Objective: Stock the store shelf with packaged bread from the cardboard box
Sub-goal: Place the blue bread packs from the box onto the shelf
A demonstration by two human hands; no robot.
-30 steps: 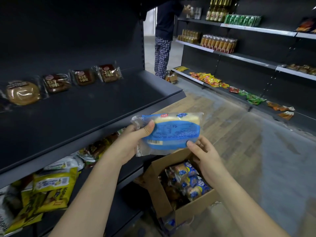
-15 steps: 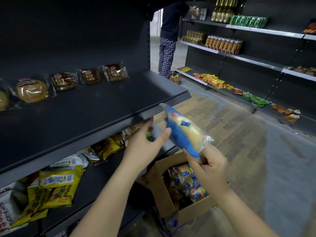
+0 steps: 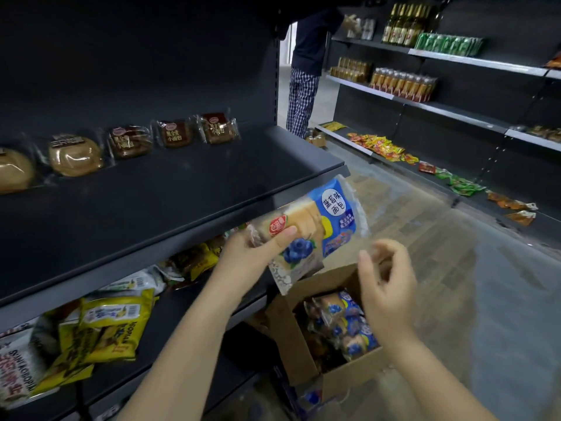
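1. The right hand [image 3: 385, 287] hangs above the cardboard box [image 3: 303, 354], just right of the raised packet. Its fingers are loosely curled and blurred, and they hold nothing that can be made out.
2. The left hand [image 3: 252, 256] grips the blueberry bread packet [image 3: 315, 232] by its lower left end, the thumb pressed across the front near the red logo and the fingers hidden behind.
3. That packet is in the air, tilted with its blue printed end up and to the right. It sits in front of the front edge of the dark shelf [image 3: 182, 192] and above the box, resting on neither.
4. The box stands open on the floor at the foot of the shelving, between the two forearms. More blueberry bread packets [image 3: 343, 323] lie heaped inside it.
5. On the lower shelf [image 3: 188, 302], to the left, lie yellow snack packets [image 3: 106, 326] and other bags in a loose pile.
6. The dark shelf is bare along its front. At its back stands a row: round buns [image 3: 76, 154] in clear wrap on the left, then three brown bread packets [image 3: 176, 133] on the right.
7. Past the shelf's end, a person in checked trousers [image 3: 302, 95] stands in the aisle and reaches up to the far shelving.
8. The far shelving holds glass bottles [image 3: 403, 22] and green cans [image 3: 449, 44] on top, amber bottles [image 3: 400, 83] below, and small red and yellow packets [image 3: 379, 145] on the lowest board.
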